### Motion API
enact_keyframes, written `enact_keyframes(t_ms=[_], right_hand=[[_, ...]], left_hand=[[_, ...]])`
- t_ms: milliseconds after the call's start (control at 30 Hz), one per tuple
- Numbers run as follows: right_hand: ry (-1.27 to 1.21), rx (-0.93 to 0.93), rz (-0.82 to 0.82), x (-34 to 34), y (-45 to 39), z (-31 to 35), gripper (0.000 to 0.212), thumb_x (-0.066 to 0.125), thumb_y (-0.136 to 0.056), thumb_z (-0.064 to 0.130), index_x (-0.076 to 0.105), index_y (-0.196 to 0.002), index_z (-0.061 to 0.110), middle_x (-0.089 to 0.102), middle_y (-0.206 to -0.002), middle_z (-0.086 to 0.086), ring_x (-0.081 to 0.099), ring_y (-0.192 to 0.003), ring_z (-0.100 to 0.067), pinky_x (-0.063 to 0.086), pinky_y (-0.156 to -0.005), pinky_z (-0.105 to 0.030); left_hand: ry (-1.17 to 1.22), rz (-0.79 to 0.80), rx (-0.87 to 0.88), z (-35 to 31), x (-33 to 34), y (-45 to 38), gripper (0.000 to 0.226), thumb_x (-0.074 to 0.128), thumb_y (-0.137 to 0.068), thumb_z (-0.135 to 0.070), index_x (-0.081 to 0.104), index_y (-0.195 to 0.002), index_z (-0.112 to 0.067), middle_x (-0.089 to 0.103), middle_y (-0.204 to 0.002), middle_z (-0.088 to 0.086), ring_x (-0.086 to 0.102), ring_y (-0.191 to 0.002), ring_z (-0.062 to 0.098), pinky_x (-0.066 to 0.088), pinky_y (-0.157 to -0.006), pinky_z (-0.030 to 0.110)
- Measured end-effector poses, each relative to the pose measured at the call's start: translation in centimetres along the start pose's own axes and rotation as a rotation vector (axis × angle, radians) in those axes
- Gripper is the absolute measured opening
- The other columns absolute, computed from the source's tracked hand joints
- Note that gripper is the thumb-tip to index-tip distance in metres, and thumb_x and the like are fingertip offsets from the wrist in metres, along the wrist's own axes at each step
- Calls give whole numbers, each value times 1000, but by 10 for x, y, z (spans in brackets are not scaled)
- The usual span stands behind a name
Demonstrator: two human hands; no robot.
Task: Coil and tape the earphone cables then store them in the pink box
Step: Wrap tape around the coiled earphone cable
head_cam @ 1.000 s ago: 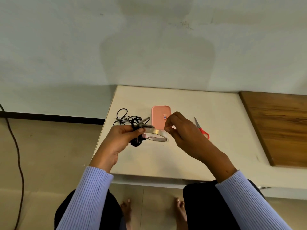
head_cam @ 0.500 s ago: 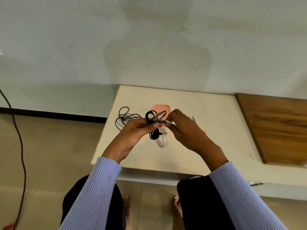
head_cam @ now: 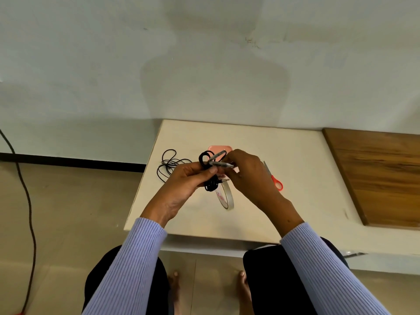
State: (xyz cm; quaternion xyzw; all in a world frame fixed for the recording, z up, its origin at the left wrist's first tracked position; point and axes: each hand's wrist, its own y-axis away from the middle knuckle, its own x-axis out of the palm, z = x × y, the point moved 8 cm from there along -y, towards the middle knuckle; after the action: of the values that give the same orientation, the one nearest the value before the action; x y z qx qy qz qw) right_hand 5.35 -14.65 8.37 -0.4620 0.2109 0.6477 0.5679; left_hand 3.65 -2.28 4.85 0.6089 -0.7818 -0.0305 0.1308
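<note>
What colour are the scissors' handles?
Red-orange, on the scissors right of the hands; the head view shows it.

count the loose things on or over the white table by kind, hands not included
earphone cables: 2, a coiled bundle held in the left hand, a loose one on the table
tape roll: 1
scissors: 1
pink box: 1
total: 5

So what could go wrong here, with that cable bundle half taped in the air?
The tape strip is pulled out between the right hand and the coiled earphone cable; it could fold and stick to itself. The left hand pinches the coil mid-air, so loops might spring loose. The tape roll stands on edge and could roll away.
</note>
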Motion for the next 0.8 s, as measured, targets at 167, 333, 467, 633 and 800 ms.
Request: enact_keyframes(t_ms=[167, 333, 467, 633, 800], right_hand=[[-300, 81, -41, -4, 2, -13, 7, 67, -84, 12, 72, -90, 13, 69, -80, 7, 65, -74, -5, 53, -73, -24], [-370, 79, 199, 14, 1, -25, 39, 60, -84, -5, 69, -111, 21, 67, -108, 8, 59, -96, -1, 46, -78, -5], [-503, 64, 269, 25, 0, -25, 41, 65, -82, -1, 65, -115, 23, 65, -109, 12, 57, -104, -2, 48, -83, -10], [-575, 54, 296, 35, -2, -24, 23, 67, -82, 1, 71, -104, 8, 71, -102, -3, 65, -98, -11, 53, -88, -27], [-443, 78, 326, 42, -1, -26, 18, 63, -87, 8, 68, -104, 9, 65, -95, 8, 60, -81, 6, 48, -75, -8]], left_hand=[[167, -3, -64, 0, -1, 1, 16, 60, -82, -14, 75, -87, -12, 74, -96, 12, 70, -94, 31, 55, -80, 25], [216, -23, -103, 2, -10, 0, 15, 61, -80, -16, 71, -87, -8, 71, -101, 20, 68, -97, 36, 53, -87, 33], [229, 3, -117, 3, -9, -1, 13, 62, -78, -16, 73, -83, -11, 71, -101, 20, 67, -98, 37, 54, -78, 29], [220, 16, -122, 1, -4, 1, 14, 62, -79, -17, 72, -86, -9, 70, -105, 22, 67, -99, 37, 55, -78, 29], [272, -41, -91, -4, -14, 1, 19, 60, -78, -15, 68, -92, -3, 70, -103, 21, 68, -99, 33, 54, -87, 30]])
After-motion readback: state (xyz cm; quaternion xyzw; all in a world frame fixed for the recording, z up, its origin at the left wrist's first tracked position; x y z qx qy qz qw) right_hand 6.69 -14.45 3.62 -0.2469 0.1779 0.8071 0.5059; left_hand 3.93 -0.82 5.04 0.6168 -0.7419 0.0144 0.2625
